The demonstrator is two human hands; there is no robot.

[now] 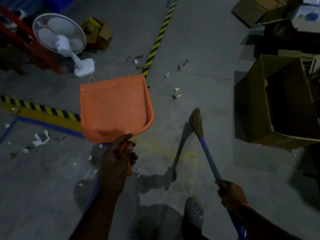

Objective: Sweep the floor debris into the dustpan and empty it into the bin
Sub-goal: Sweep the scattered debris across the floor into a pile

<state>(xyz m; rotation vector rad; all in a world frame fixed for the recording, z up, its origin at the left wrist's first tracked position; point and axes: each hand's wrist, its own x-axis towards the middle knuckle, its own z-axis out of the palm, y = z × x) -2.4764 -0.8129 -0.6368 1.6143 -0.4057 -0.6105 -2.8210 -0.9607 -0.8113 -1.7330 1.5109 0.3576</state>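
An orange dustpan [114,108] is held up above the floor, its pan showing nothing inside. My left hand [117,158] grips its handle from below. My right hand [231,194] grips the blue handle of a broom [208,153], whose straw head [196,121] points away, just off the concrete. Scraps of white paper [40,138] lie on the floor at the left. More bits, including a tape roll [178,93], lie ahead near the striped line. A large open cardboard box [251,108], dark inside, stands at the right.
A white pedestal fan [59,36] stands at the back left beside a red rack leg [31,44]. Yellow-black hazard tape [156,44] runs across the floor. More cardboard boxes [256,11] are piled at the back right. My shoe [194,212] is near the bottom.
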